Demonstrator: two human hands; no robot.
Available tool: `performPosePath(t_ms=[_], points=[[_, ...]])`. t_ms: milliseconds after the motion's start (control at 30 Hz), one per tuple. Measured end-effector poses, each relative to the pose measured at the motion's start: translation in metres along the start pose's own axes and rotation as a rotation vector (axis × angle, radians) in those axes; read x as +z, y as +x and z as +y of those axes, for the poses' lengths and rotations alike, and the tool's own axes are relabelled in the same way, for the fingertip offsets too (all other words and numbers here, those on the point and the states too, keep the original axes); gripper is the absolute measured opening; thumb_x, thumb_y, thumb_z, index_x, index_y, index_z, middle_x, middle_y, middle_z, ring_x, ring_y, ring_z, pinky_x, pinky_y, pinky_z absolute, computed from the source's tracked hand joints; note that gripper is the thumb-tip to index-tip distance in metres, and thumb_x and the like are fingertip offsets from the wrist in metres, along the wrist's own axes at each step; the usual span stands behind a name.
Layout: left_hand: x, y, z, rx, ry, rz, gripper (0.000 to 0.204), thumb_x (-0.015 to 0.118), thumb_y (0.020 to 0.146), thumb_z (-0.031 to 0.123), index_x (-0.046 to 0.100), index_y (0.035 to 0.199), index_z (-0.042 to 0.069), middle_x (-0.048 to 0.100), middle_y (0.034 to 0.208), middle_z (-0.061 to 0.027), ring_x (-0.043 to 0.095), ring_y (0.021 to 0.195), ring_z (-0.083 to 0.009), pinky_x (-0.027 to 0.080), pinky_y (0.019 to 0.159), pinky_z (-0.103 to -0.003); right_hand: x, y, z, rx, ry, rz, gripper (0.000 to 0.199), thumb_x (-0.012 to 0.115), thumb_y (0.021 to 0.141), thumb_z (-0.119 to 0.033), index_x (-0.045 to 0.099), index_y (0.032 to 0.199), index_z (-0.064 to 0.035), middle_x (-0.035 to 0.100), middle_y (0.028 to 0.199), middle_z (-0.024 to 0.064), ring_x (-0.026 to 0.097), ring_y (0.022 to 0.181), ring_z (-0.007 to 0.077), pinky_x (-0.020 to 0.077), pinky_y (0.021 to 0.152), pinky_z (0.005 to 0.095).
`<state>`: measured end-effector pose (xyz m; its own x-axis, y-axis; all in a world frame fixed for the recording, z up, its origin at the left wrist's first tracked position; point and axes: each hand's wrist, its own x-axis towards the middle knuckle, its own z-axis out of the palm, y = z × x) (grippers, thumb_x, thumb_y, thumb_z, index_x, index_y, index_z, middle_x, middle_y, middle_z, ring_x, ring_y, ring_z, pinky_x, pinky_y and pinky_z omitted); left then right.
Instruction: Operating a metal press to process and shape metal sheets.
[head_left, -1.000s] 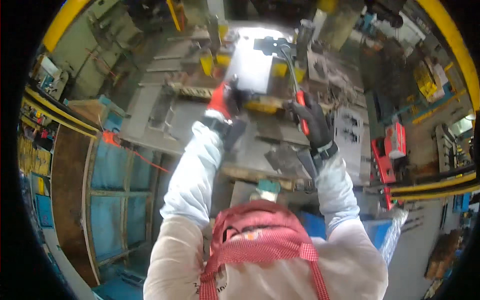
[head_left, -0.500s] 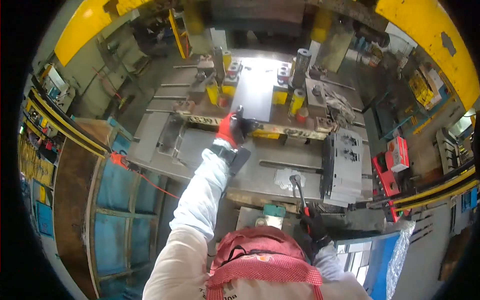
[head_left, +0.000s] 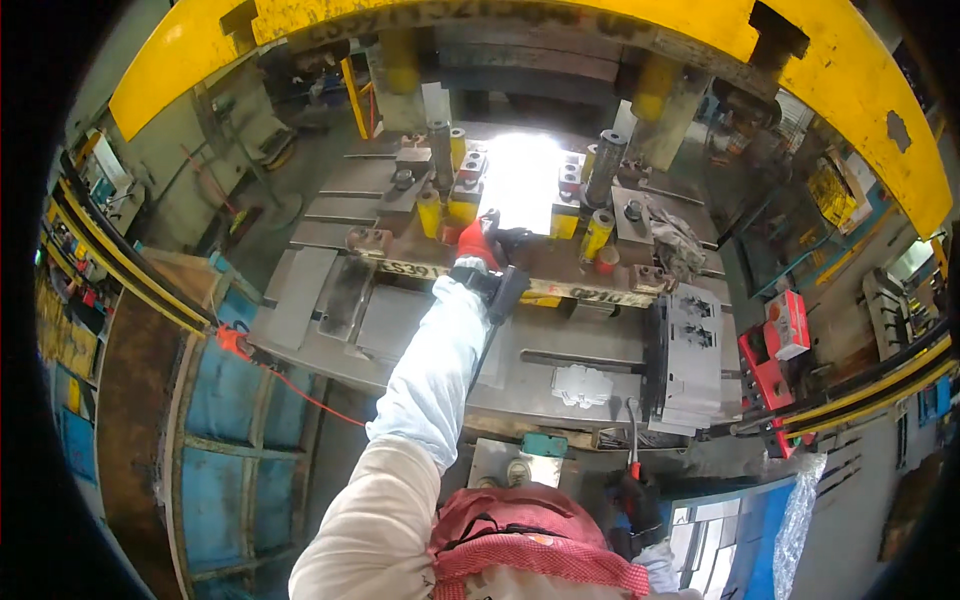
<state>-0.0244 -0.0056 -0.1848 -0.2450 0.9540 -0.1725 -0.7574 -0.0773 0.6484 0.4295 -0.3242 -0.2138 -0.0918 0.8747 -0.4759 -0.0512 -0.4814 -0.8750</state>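
Note:
My left hand (head_left: 483, 242), in a red and black glove, reaches to the near edge of a flat metal sheet (head_left: 522, 190). Its thumb and fingers look spread at that edge. Glare washes out most of the sheet, which lies between the guide blocks of a press die (head_left: 400, 250). Low at the right, my right hand (head_left: 635, 505) in a dark glove is closed round red-handled pliers (head_left: 633, 450), jaws pointing away from me. Close ahead of the pliers lies a pale cut metal piece (head_left: 582, 386) on the press bed (head_left: 510, 375).
A stack of stamped grey plates (head_left: 690, 350) stands on the bed's right side. Yellow posts (head_left: 597, 235) and dark guide pillars (head_left: 606, 168) rise around the die. Overhead hangs the yellow press frame (head_left: 640, 25). A red box (head_left: 787, 325) sits farther right; a blue-panelled frame (head_left: 222, 400) stands left.
My left hand has shifted slightly right and away along the die's front. The right hand has lowered, drawing the pliers back from the pale metal piece. The sheet looks brighter.

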Motion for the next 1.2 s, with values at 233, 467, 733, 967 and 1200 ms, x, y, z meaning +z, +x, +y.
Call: performPosePath(t_ms=[233,467,733,967,1200], points=[[-0.021,0.001,0.005,0.231,0.288,-0.167,0.037,0.047,0.087,0.035,0.050,0.109,0.006,0.059,0.092,-0.0169,0.060,0.074,-0.0310,0.053,0.067,-0.040,-0.010,0.017,0.006,-0.209,-0.171,-0.028,0.019,0.057,0.078,-0.020,0.052,0.090,-0.0063,0.054,0.067,0.0029,0.048,0.048,0.0107,0.0405,0.041,0.0244],[0.035,-0.197,0.041,0.067,0.448,0.160,0.033,0.048,0.086,0.029,0.048,0.112,0.007,0.060,0.091,-0.0121,0.060,0.075,-0.0192,0.050,0.065,-0.030,-0.025,0.038,0.028,-0.045,-0.089,0.028,0.022,0.050,0.082,-0.025,0.057,0.088,-0.0053,0.055,0.062,0.0026,0.048,0.045,0.0105,0.0384,0.041,0.0242],[-0.131,-0.354,0.000,0.616,1.063,0.791,0.057,0.055,0.079,0.003,0.032,0.131,0.010,0.026,0.136,-0.0129,0.030,0.123,-0.0264,0.029,0.100,-0.035,-0.003,0.031,0.016,0.022,0.097,0.011,0.023,0.052,0.081,-0.028,0.058,0.082,-0.0062,0.051,0.055,0.0016,0.046,0.043,0.0118,0.0369,0.039,0.0246],[-0.204,-0.343,0.017,0.080,2.115,0.528,0.062,0.053,0.074,0.026,0.031,0.131,0.019,0.028,0.136,-0.0113,0.028,0.122,-0.0343,0.026,0.097,-0.047,-0.006,0.035,0.018,0.069,0.130,0.009,0.021,0.053,0.082,-0.025,0.058,0.080,-0.0053,0.052,0.058,0.0005,0.047,0.043,0.0110,0.0389,0.040,0.0237],[-0.207,-0.335,0.022,0.033,2.166,0.512,0.055,0.051,0.074,0.023,0.037,0.126,0.018,0.035,0.130,-0.0120,0.036,0.116,-0.0341,0.034,0.090,-0.047,-0.009,0.037,0.023,-0.037,0.062,-0.044,0.023,0.053,0.081,-0.029,0.056,0.086,-0.0062,0.051,0.057,0.0004,0.048,0.045,0.0139,0.0404,0.042,0.0283]])
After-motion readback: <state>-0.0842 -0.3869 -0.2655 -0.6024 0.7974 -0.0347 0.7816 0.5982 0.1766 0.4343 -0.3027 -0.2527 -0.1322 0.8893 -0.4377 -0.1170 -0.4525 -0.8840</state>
